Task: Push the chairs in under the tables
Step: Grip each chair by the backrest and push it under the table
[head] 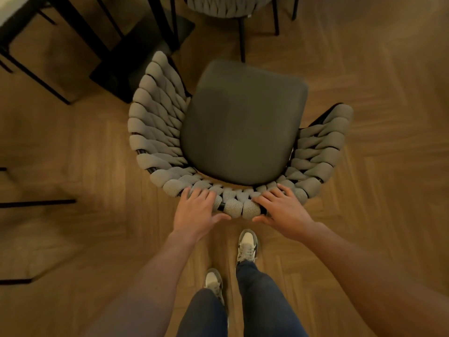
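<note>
A chair [243, 122] with a dark grey seat cushion and a curved back of thick woven grey rope stands on the wood floor in front of me, its seat facing away. My left hand [198, 212] rests on the top of the backrest left of centre, fingers laid flat over the rope, thumb stretched along the outer side. My right hand [281, 209] lies the same way right of centre, fingers spread. A table [7, 13] with a pale top and black legs is at the far left, beyond the chair.
A second rope-backed chair [226, 7] stands at the top edge, its black legs near my chair's front. A dark flat table base [136, 59] lies left of the chair. Black bars [36, 203] of other furniture show at the left. My feet stand behind the chair.
</note>
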{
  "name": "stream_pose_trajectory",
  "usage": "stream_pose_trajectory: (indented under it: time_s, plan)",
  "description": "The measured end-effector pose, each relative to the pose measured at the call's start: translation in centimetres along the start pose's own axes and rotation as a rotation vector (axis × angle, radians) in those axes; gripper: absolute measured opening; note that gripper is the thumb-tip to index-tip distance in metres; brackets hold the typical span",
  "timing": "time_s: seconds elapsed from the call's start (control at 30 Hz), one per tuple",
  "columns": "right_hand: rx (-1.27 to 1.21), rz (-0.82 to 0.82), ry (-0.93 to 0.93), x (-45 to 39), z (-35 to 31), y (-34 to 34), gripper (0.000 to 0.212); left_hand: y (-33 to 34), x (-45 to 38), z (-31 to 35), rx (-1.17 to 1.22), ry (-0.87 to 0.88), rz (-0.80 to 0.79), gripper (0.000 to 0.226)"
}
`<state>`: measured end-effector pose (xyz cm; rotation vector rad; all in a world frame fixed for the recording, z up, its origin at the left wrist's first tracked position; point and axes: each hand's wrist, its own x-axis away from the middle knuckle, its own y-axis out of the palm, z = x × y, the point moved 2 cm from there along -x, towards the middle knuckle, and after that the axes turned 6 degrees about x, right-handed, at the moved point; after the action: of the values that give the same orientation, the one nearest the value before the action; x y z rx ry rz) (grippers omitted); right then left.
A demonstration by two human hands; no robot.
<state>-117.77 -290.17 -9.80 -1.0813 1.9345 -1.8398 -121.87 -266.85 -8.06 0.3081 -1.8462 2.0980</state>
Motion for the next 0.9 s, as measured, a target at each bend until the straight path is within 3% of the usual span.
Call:
stream_pose_trajectory:
  time_s: [0.5,0.67,0.73,0.8,0.87,0.9]
  plan:
    - [0.096,-0.136,-0.33,-9.2,2.4,-3.4,0.067,-0.7,-0.6,-1.6,0.124,-0.325,0.061,0.075]
    - [0.067,-0.166,-0.308,-10.5,2.6,-4.5,0.061,-0.4,-1.0,-1.9,0.15,-0.363,0.07,0.079]
    - [-0.029,-0.072,-0.213,-9.5,2.5,-4.1,0.063,-0.2,-0.9,-2.2,0.217,-0.36,0.087,0.077]
    - [-0.228,0.18,0.028,-7.7,2.3,-3.9,0.061,-0.6,-0.5,-3.1,0.336,-0.449,0.212,0.066]
    - [-0.642,0.418,0.544,-6.1,2.0,-4.2,0.061,-1.5,0.2,-4.7,0.457,-0.724,0.446,0.053]
    - [-0.936,0.463,0.849,-6.0,1.7,-4.2,0.066,-1.9,0.5,-5.7,0.547,-0.909,0.565,0.048]
